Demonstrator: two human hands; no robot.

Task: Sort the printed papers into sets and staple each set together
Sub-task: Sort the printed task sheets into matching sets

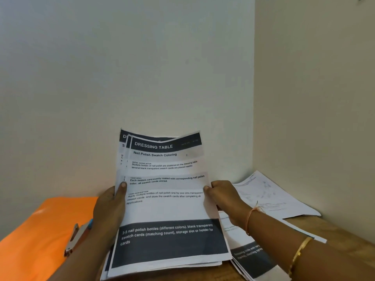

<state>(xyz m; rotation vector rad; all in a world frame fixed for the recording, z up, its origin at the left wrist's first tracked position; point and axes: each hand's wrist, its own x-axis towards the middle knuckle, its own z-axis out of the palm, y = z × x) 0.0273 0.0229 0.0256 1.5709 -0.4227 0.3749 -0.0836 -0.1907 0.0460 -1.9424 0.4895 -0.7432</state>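
The left hand [110, 207] and right hand [225, 196] pinch the Dressing Table sheets [166, 209] — stapler [76, 238] on orange folder [38, 230] leftward, loose papers [272, 197] rightward.

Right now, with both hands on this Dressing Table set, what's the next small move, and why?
Probably tap the held papers on the table to square them: the sheets behind show staggered at top left. The left hand and right hand grip their sides, and the stapler lies on the orange folder.
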